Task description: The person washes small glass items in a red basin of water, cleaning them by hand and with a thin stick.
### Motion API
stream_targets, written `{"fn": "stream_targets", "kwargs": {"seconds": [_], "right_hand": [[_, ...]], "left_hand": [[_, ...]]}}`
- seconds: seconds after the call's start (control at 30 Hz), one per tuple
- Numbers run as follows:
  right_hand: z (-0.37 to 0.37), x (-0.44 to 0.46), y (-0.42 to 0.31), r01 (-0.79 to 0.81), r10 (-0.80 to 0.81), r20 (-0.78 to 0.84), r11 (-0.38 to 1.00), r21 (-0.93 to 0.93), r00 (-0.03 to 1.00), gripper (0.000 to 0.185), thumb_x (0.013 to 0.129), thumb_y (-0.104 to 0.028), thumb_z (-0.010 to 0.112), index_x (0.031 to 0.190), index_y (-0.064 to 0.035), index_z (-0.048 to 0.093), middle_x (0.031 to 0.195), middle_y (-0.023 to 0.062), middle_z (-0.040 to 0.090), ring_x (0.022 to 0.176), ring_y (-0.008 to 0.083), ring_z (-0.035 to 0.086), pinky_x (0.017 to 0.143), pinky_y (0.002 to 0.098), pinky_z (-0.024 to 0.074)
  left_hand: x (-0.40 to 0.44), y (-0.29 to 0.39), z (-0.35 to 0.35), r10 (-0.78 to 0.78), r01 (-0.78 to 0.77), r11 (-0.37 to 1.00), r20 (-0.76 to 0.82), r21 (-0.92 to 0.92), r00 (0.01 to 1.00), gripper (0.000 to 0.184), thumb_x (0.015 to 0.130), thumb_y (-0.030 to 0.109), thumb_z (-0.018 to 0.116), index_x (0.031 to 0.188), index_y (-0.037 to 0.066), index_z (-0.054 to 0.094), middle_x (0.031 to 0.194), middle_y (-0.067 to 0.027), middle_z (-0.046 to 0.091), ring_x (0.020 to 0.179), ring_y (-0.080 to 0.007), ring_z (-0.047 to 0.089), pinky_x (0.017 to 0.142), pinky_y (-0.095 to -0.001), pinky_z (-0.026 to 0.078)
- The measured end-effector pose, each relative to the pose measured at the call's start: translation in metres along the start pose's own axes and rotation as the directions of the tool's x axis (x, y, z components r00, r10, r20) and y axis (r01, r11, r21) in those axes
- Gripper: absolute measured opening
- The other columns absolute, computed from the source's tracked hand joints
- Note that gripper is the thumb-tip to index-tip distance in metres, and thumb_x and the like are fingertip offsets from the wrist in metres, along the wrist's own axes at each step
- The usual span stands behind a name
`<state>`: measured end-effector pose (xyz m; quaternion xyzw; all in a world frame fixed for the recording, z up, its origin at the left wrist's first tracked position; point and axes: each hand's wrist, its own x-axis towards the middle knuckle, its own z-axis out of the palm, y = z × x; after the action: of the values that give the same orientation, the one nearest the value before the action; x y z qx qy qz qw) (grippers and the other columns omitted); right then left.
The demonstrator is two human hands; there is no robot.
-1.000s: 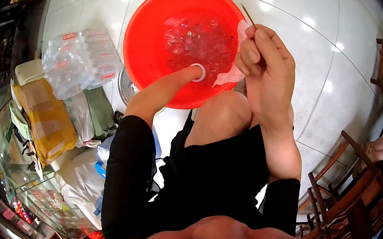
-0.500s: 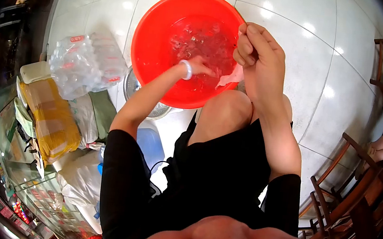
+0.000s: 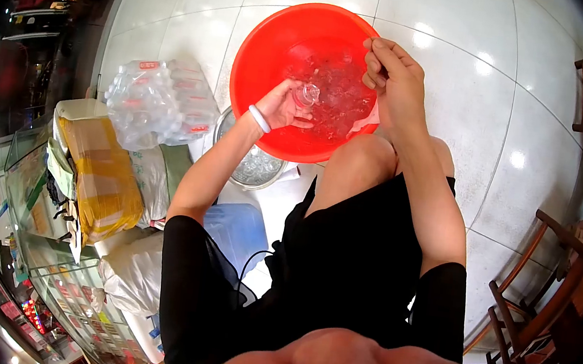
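Clear and glassy, a small round piece [image 3: 308, 95] sits in the left hand [image 3: 278, 108], its fingers curled about it just above the water in the red basin [image 3: 257, 52]. It seems held low so that drips fall back into the basin. Other clear pieces [image 3: 340, 105] lie in the water beside it, too blurred by ripples to count.

The right hand [image 3: 401, 72] is raised at the basin's far-right rim, thumb and forefinger pinched together; whether something thin lies between them, I can't make out. A pale pink sheet [image 3: 366, 122] hangs below that hand, against the rim. A white band [image 3: 259, 119] circles the left wrist.

The basin stands on the tiled floor [image 3: 453, 92] just beyond the person's knees, probably so that both hands can reach in without stretching. Partly behind its near-left rim is a metal pan [image 3: 260, 187] with more clear pieces, likely set there for the left arm's easy reach. Nearer the body is a blue translucent container [image 3: 236, 222].

Farther left are a plastic-wrapped pack [image 3: 160, 106] bearing red labels, a yellow taped parcel [image 3: 112, 179] and a pale bag with greenish print [image 3: 148, 176]. None of that lettering is legible, and no brand can be read. On the right are wooden chairs [image 3: 532, 310].
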<state>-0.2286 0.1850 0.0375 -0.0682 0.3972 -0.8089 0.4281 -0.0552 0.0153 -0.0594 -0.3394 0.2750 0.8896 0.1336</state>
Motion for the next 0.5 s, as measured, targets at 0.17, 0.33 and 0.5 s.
{"fn": "stream_targets", "kwargs": {"seconds": [0.17, 0.33, 0.5], "right_hand": [[0.0, -0.002, -0.001, -0.016, 0.016, -0.011, 1.0, 0.003, 1.0, 0.016, 0.084, -0.014, 0.051, 0.084, 0.0013, 0.056, 0.06, -0.0009, 0.046, 0.048, 0.0049, 0.033, 0.046, 0.0196, 0.0292], [0.002, 0.003, -0.001, 0.053, -0.053, 0.002, 0.999, -0.01, 0.999, 0.016, 0.082, -0.013, 0.053, 0.082, 0.0016, 0.058, 0.061, -0.0008, 0.048, 0.048, 0.0052, 0.035, 0.046, 0.0191, 0.0298], [0.005, 0.005, 0.004, 0.031, -0.038, -0.09, 0.997, -0.074, 0.995, 0.016, 0.083, -0.013, 0.052, 0.083, 0.0021, 0.058, 0.061, -0.0009, 0.046, 0.05, 0.0052, 0.036, 0.047, 0.0191, 0.0298]], "left_hand": [[-0.027, 0.034, 0.033, 0.278, -0.279, 0.921, 0.045, 0.273, 0.96, 0.026, 0.082, 0.024, 0.049, 0.099, 0.005, 0.054, 0.088, -0.0074, 0.06, 0.079, -0.019, 0.06, 0.078, -0.0431, 0.049], [0.054, 0.019, -0.066, 0.169, 0.107, 0.273, -0.157, 0.956, 0.973, 0.04, 0.072, 0.029, 0.065, 0.092, -0.004, 0.057, 0.097, -0.0171, 0.06, 0.087, -0.0246, 0.06, 0.08, -0.0345, 0.048], [0.069, 0.007, -0.053, 0.47, 0.195, -0.233, -0.065, 0.953, 0.88, 0.039, 0.062, 0.024, 0.071, 0.086, -0.005, 0.061, 0.082, -0.0191, 0.063, 0.075, -0.0302, 0.062, 0.064, -0.0363, 0.049]]}}
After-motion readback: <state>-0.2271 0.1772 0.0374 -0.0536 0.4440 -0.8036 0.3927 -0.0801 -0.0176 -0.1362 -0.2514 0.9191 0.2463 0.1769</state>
